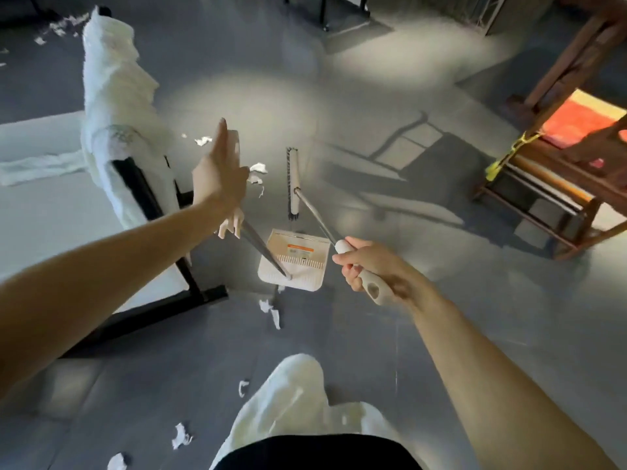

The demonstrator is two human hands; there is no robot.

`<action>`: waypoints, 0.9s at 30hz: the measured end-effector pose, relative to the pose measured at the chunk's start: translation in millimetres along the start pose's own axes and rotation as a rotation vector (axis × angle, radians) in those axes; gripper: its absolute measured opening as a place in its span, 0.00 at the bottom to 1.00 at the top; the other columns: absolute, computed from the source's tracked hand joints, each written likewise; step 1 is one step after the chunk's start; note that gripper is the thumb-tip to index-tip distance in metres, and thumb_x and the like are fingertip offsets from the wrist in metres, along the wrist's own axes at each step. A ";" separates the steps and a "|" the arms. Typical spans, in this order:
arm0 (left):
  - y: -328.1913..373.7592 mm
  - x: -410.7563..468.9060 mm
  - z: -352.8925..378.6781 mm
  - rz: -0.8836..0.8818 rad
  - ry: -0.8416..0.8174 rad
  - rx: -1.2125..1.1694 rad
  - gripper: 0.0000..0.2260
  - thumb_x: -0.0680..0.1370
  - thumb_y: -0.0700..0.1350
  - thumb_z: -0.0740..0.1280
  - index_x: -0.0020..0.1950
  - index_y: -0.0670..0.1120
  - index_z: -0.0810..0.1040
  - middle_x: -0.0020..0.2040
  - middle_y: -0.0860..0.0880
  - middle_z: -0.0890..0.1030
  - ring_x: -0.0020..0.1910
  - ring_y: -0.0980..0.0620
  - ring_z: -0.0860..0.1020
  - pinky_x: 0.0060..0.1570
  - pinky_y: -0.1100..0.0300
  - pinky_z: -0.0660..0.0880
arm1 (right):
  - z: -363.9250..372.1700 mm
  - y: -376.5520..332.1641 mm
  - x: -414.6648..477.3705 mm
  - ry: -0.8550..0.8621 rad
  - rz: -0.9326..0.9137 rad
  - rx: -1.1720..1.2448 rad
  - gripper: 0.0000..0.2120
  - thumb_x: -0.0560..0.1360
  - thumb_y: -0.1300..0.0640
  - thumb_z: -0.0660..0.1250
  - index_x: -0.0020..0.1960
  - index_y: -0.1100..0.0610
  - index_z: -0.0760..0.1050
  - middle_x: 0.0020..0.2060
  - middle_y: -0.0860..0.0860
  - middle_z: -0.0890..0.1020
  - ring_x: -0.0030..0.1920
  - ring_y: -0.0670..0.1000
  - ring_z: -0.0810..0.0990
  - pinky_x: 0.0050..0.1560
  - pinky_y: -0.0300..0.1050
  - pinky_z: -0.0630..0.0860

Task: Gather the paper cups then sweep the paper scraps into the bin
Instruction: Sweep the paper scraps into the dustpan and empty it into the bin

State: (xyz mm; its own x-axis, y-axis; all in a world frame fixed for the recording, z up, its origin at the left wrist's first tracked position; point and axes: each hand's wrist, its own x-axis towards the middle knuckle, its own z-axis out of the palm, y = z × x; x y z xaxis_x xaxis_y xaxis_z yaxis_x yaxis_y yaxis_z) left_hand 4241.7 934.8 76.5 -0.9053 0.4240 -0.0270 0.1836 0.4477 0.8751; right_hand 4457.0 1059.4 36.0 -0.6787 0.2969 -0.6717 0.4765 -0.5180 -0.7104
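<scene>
**Right hand on the broom, left on the dustpan**

Right hand point(369, 269) is curled tight round the pale grip at the top of the broom point(315, 215); the thin metal shaft runs away from it to the brush head point(293, 178), which lies flat on the floor point(441, 300). Left hand point(219, 179) holds the upright grip of the dustpan point(295, 266), forefinger straight along it, the other fingers hidden behind (so how firmly it grips I cannot tell); the pan sits between the two hands, just behind the brush head.

Scraps point(258, 168) lie loose on the floor: a few just left of the brush head, more behind the pan, others close to the person's feet, and some far off past the white-draped chair point(115, 96). No cups or bin show.

Torn paper like this is likely very light and will probably flutter or skid ahead of the bristles; short, low strokes toward the pan seem best. Both tools look stiff and light; the grips are the right places to hold.
</scene>
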 end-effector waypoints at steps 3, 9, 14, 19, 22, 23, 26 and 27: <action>19.5 92.1 24.9 -0.033 0.079 -0.036 0.33 0.79 0.35 0.61 0.79 0.57 0.53 0.67 0.48 0.73 0.43 0.43 0.81 0.47 0.43 0.79 | -24.9 -82.8 73.5 -0.042 -0.008 -0.028 0.24 0.77 0.69 0.63 0.67 0.52 0.62 0.23 0.50 0.71 0.21 0.42 0.66 0.19 0.34 0.65; 32.9 297.8 89.1 -0.124 0.200 -0.026 0.36 0.77 0.32 0.63 0.78 0.57 0.53 0.73 0.49 0.68 0.27 0.52 0.71 0.29 0.58 0.76 | -67.1 -226.5 247.4 -0.069 -0.048 -0.197 0.28 0.77 0.69 0.63 0.73 0.60 0.58 0.23 0.50 0.70 0.22 0.44 0.66 0.20 0.35 0.66; 46.8 441.6 110.5 -0.198 0.257 0.001 0.35 0.79 0.34 0.64 0.78 0.59 0.53 0.76 0.51 0.64 0.27 0.55 0.71 0.23 0.66 0.73 | -81.2 -359.8 371.6 -0.183 0.066 -0.168 0.14 0.77 0.70 0.62 0.58 0.57 0.68 0.23 0.49 0.70 0.20 0.42 0.65 0.19 0.33 0.64; 56.4 589.2 118.1 -0.223 0.328 0.043 0.34 0.79 0.35 0.64 0.78 0.58 0.52 0.74 0.48 0.66 0.29 0.54 0.74 0.26 0.64 0.75 | -77.3 -482.8 505.7 -0.262 0.112 -0.279 0.11 0.76 0.70 0.62 0.53 0.56 0.66 0.25 0.50 0.69 0.20 0.43 0.66 0.19 0.33 0.64; 52.3 685.7 127.2 -0.258 0.392 0.060 0.34 0.79 0.35 0.63 0.79 0.57 0.52 0.75 0.48 0.66 0.29 0.54 0.74 0.23 0.68 0.73 | -66.5 -549.2 597.9 -0.311 0.131 -0.305 0.24 0.76 0.69 0.64 0.67 0.54 0.63 0.24 0.49 0.72 0.21 0.43 0.68 0.20 0.34 0.67; 51.1 718.5 128.9 -0.274 0.411 0.073 0.34 0.79 0.36 0.63 0.79 0.57 0.52 0.74 0.48 0.66 0.30 0.54 0.74 0.23 0.69 0.73 | -63.5 -571.9 631.5 -0.335 0.133 -0.321 0.25 0.76 0.68 0.65 0.69 0.52 0.62 0.23 0.48 0.73 0.21 0.43 0.68 0.20 0.35 0.68; 51.3 814.3 125.0 -0.285 0.468 0.136 0.33 0.80 0.38 0.63 0.79 0.57 0.52 0.74 0.47 0.67 0.32 0.54 0.76 0.26 0.68 0.73 | -45.3 -651.1 719.9 -0.415 0.150 -0.449 0.19 0.76 0.68 0.65 0.62 0.53 0.65 0.23 0.48 0.73 0.21 0.43 0.69 0.21 0.36 0.69; 53.3 846.6 119.7 -0.276 0.476 0.147 0.32 0.80 0.39 0.63 0.79 0.57 0.52 0.74 0.48 0.67 0.34 0.53 0.77 0.28 0.66 0.74 | -36.0 -679.1 747.5 -0.443 0.145 -0.486 0.16 0.76 0.67 0.65 0.59 0.53 0.66 0.23 0.48 0.73 0.21 0.43 0.69 0.21 0.36 0.69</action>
State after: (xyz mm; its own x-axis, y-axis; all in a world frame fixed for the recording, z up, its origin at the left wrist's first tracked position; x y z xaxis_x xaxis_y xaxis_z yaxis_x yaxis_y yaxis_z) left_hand 3530.9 1411.9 42.5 -0.9939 -0.1103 0.0053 -0.0636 0.6113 0.7888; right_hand 3646.3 1662.0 8.8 -0.7047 -0.1592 -0.6914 0.7071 -0.0773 -0.7029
